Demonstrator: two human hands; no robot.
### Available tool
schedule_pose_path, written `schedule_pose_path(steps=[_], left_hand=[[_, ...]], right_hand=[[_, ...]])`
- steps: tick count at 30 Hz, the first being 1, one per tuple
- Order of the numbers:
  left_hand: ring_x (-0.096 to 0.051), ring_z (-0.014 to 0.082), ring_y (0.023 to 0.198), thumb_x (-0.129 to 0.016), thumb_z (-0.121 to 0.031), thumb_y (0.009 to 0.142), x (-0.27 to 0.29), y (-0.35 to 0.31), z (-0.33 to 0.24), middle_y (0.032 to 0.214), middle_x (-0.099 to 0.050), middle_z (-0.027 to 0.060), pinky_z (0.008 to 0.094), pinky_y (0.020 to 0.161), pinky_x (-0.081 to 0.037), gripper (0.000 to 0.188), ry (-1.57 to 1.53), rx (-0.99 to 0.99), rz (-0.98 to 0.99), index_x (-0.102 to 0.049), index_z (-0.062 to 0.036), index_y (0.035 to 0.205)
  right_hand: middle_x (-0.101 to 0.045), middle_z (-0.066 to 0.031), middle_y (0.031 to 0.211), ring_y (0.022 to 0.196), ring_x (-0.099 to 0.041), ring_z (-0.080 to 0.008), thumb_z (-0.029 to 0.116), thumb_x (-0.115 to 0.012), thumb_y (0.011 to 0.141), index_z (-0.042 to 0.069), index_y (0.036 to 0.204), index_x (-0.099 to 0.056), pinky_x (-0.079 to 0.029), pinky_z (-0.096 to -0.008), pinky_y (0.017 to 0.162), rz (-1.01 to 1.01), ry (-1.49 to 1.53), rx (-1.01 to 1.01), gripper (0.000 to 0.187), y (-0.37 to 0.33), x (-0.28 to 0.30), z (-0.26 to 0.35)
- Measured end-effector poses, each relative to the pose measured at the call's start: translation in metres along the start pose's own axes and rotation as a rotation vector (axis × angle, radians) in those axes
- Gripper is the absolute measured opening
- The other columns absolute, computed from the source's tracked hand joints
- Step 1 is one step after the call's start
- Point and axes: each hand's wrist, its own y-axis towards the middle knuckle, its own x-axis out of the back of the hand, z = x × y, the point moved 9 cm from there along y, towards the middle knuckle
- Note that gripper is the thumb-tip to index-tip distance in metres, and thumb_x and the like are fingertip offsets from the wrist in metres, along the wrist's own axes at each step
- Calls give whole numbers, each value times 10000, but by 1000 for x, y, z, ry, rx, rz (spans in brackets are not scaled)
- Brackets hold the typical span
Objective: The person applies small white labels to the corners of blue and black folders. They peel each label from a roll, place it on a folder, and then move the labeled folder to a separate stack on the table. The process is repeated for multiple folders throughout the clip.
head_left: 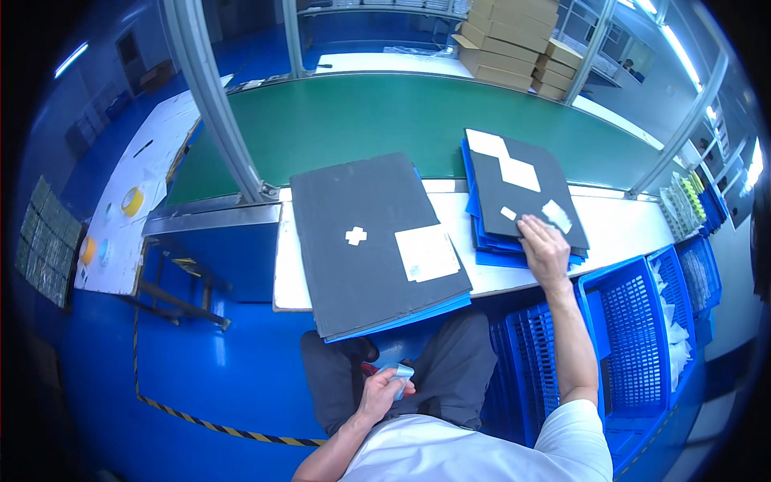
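Over my lap, my left hand [384, 395] is closed round a small light-blue piece [404, 372], flat and glossy; its exact kind is unclear. My right hand [544, 251] lies with outstretched fingers on the near part of a black foam-like board [534, 153] at the right. White paper pieces [520, 174] lie on that board, with a smaller white piece [508, 213] beside my fingertips. Blue sheets [474, 201] show under this board. To the left is a larger black board [353, 281] bearing a white cross-shaped piece [356, 236] and a white paper sheet [426, 253].
The white bench [506, 281] adjoins a green conveyor belt [321, 120] between metal posts [213, 104]. Blue plastic baskets [634, 337] stand at my right. On the left, a white table [120, 241] carries tape rolls [132, 202]. Cardboard boxes [506, 40] are stacked beyond the belt.
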Motion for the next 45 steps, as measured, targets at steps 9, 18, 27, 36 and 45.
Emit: schedule_pose_path(steps=[9,18,27,36,45], left_hand=[[-719,156,815,-614,-103,979,-12,1,-12,901,-764,110,291,753,-544,202,-10,0,-33,-733,25,1080],[-743,160,857,-614,-110,1003,-11,4,-3,931,-763,109,319,818,-594,253,60,10,4,-717,35,1183],[-744,175,854,-605,-92,999,-16,4,-20,935,-760,121,325,823,-603,257,-10,-37,-8,-697,44,1198],[-735,204,852,-578,-61,993,-30,-2,-46,938,-763,147,320,809,-563,266,-37,-99,65,-673,51,1215],[-731,227,955,-631,-81,995,-27,-8,-45,1091,-739,164,373,904,-581,334,-237,-147,134,-615,67,1294]], right_hand=[[-764,-103,1196,1165,-712,-275,74,-779,837,58,1143,-763,-552,-396,943,70,16,-48,307,-10,-8,-4],[-744,-85,1258,1230,-677,-259,121,-795,829,72,1160,-768,-527,-395,1007,167,57,-136,336,-20,-20,-12],[-751,-156,1101,1048,-718,-318,48,-775,802,10,968,-738,-546,-429,939,-18,425,-178,174,-44,22,47],[-709,-124,1248,1135,-682,-315,138,-797,824,67,1216,-721,-550,-413,929,453,865,-196,406,-131,-45,198],[-753,-57,983,946,-713,-237,23,-770,782,61,1022,-786,-536,-360,811,274,891,-27,244,-98,-45,212]])
